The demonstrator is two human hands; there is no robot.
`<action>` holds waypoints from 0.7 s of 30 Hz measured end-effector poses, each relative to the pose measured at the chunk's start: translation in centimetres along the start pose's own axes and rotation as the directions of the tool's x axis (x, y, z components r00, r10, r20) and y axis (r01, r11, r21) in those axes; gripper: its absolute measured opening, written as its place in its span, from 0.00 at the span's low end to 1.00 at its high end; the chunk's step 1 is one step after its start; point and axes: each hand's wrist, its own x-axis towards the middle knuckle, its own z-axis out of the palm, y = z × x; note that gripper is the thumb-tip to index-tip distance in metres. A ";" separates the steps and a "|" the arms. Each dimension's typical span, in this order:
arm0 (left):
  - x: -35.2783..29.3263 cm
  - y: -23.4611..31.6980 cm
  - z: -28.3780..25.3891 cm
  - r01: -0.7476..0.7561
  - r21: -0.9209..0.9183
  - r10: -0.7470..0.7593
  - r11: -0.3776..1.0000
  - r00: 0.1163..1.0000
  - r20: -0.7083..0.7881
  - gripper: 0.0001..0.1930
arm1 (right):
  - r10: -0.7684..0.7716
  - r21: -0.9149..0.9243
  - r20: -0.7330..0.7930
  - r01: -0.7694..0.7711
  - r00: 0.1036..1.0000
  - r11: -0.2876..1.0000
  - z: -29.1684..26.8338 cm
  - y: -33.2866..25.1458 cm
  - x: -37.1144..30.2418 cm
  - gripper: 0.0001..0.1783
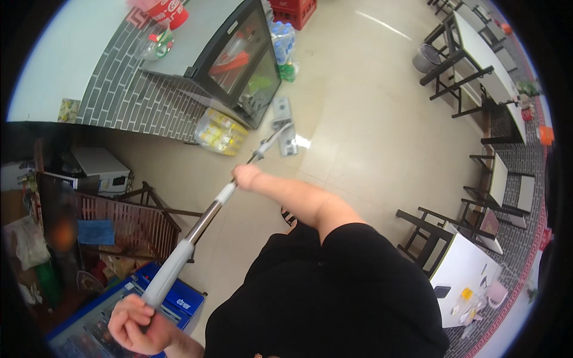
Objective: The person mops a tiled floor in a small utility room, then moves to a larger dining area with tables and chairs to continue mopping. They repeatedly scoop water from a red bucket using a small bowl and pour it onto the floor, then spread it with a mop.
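Observation:
I hold a long mop (207,220) with a white-grey grip, metal tube and hinged two-part flat head (287,143). Its head lies on the tiled floor beside a glass-door cooler. Around the top end of the handle, at the lower left, my left hand (138,327) is closed with curled fingers. Farther down the shaft, my right hand (246,176) grips the tube, its arm stretched across in front of my black shirt. The mop's underside is hidden.
A dark-framed cooler (239,65) stands by a brick-patterned counter. Wrapped yellow-topped bottles (221,132) and blue-capped bottles (283,48) sit beside it on the floor. A blue-edged chest freezer (185,298) is at lower left. White tables (462,271) and dark-legged chairs line the right; a bin (426,58) stands there.

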 end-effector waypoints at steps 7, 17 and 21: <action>2.8 -0.2 -6.8 -0.042 0.405 0.173 0.913 0.941 -0.291 0.14 | 0.010 0.140 0.084 -0.022 0.996 0.990 2.1 -8.3 -3.2 0.07; 0.2 -2.6 -0.5 0.038 0.627 0.203 0.778 0.930 -0.307 0.09 | 0.035 0.229 -0.010 -0.032 0.999 0.973 0.9 0.4 -5.2 0.07; -3.3 -3.9 4.1 0.148 0.704 -0.191 0.695 0.981 -0.017 0.10 | 0.056 0.094 -0.077 -0.049 0.995 0.994 -4.5 11.4 -4.6 0.07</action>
